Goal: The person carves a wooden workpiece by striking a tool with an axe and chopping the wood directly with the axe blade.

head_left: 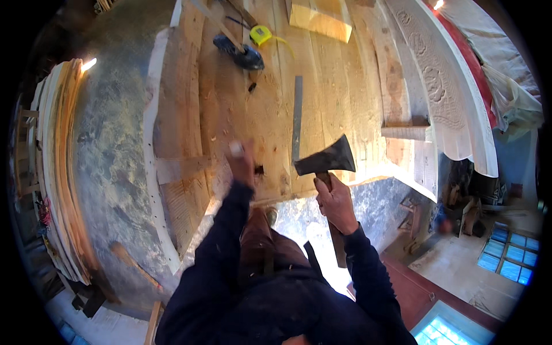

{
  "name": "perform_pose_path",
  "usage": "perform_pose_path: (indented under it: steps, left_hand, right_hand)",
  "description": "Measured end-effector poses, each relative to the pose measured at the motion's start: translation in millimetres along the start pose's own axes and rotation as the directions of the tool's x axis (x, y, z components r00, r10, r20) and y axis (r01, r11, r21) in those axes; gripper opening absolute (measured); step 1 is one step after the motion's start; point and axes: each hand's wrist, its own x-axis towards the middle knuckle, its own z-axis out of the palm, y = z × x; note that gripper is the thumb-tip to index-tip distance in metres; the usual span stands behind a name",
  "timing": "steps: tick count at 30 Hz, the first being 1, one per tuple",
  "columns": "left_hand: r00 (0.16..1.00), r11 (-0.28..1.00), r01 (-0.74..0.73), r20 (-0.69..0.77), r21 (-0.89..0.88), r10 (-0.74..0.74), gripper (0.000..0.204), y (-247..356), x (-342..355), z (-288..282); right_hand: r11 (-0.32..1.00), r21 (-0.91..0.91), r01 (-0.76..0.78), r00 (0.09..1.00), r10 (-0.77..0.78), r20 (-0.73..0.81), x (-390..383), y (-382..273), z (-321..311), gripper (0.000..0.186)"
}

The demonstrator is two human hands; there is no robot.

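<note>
My right hand (336,201) grips the wooden handle of a hatchet (328,160), its dark steel head raised just above the front edge of the wooden workbench (241,115). My left hand (241,161) is closed around a small pale object that sticks up from the fist; I cannot tell what it is. It rests on the bench by a small dark hole (259,170) in the planks. A long flat metal ruler (296,118) lies on the bench between the two hands, pointing away from me.
A yellow tape measure (261,35) and a dark tool (240,53) lie at the bench's far end, with a wood block (319,17) beside them. A carved white arched panel (445,92) leans on the right. Stacked thin boards (57,167) stand on the left.
</note>
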Motion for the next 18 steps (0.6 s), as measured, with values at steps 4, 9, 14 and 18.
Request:
perform_pose_path:
  steps: [4, 9, 14, 18]
  left_hand:
    - [0.792, 0.787, 0.604, -0.019, -0.126, -0.61, 0.033, 9.5, 115.4, -3.4]
    - [0.899, 0.896, 0.437, -0.04, 0.074, -0.435, 0.032, 61.2, 63.5, 48.9]
    - [0.975, 0.968, 0.212, -0.1, 0.134, -0.199, 0.036, 53.2, 23.7, 37.6]
    - [0.99, 0.994, 0.08, -0.122, 0.071, -0.071, 0.038, 43.7, -4.0, 33.5]
  right_hand:
    - [0.996, -0.064, -0.054, 0.997, 0.058, 0.058, -35.2, 118.5, 6.0, 0.03]
    - [0.86, 0.135, -0.493, 0.869, 0.479, 0.123, -86.7, 119.0, 8.7, 0.032]
    - [0.933, 0.009, -0.36, 0.926, 0.356, 0.124, -94.6, 110.1, 5.7, 0.033]
    - [0.97, 0.018, -0.243, 0.967, 0.24, 0.086, -87.3, 79.1, 2.4, 0.03]
